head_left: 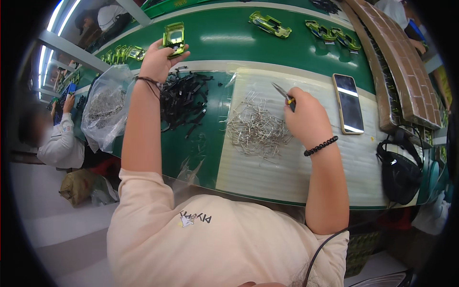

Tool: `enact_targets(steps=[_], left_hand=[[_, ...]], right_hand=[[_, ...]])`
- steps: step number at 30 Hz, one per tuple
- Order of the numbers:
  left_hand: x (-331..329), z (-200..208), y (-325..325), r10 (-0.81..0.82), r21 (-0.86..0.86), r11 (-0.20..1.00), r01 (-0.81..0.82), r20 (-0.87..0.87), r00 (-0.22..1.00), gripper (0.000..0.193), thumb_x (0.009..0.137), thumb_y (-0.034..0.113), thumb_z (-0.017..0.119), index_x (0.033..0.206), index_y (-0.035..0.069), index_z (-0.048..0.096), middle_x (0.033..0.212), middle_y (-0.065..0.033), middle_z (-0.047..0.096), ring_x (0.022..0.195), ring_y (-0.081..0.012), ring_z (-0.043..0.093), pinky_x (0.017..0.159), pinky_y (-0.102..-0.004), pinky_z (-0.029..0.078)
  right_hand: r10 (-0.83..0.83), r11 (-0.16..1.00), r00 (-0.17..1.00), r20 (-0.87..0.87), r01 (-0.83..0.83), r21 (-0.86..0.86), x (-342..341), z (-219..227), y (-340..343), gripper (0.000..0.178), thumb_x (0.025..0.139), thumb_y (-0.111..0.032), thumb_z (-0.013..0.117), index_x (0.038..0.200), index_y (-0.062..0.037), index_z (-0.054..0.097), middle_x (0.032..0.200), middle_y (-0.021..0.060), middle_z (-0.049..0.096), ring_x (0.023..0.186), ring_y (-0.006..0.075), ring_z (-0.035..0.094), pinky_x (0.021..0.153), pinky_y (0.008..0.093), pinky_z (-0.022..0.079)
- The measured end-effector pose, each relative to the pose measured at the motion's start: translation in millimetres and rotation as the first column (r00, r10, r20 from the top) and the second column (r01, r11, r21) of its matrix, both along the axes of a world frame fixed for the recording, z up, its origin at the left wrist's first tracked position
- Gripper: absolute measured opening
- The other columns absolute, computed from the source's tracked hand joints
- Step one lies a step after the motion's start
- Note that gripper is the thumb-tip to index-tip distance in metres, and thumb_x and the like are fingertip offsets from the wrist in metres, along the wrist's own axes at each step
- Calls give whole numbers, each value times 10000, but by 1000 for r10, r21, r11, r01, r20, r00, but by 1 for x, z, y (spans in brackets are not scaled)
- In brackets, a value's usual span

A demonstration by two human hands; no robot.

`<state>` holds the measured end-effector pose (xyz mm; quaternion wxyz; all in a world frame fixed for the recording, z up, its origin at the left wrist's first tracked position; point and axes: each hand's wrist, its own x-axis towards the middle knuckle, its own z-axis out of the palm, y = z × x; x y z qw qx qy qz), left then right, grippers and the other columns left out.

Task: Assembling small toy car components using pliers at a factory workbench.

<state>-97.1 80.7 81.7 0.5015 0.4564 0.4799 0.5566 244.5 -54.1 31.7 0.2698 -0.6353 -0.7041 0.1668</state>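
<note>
Left hand (pixel 157 60) grasping a lime-green shell (pixel 180 47) over the green bench (pixel 220 28), right hand (pixel 308 112) clasping pointed pliers (pixel 282 92) near piled bent wires (pixel 256 125), black strips (pixel 184 98) heaped left of these.

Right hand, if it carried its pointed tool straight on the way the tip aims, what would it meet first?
Probably the pale strip bordering the green surface, ahead and leftward of the right hand's pointed tool. Tip height is unclear, so it might pass above.
</note>
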Motion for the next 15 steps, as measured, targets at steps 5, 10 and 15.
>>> enact_targets(steps=[5,10,15], left_hand=[[-44,-62,89,161,-250,960,-122,140,977,232,905,-151,347,1111,-94,437,1233,-222,493,1125,-372,549,971,-534,573],[-51,-88,99,355,-244,920,-307,184,917,224,987,14,455,1185,-86,482,1204,-194,540,1097,-333,571,971,-534,558],[-80,-53,119,373,17,829,-559,-761,530,405,915,135,593,1271,-48,529,1239,-186,594,1118,-331,598,965,-445,512]], right_hand=[[153,961,982,-109,-122,248,-10,-32,19,158,798,-25,588,946,-80,584,939,115,627,835,358,617,719,470,495],[227,949,973,43,-231,215,-9,-51,29,213,773,-19,603,964,-114,593,961,60,633,850,317,623,710,448,494],[294,930,955,41,-295,220,-16,-36,27,242,759,-2,603,970,-120,601,968,41,638,885,308,615,734,438,491]])
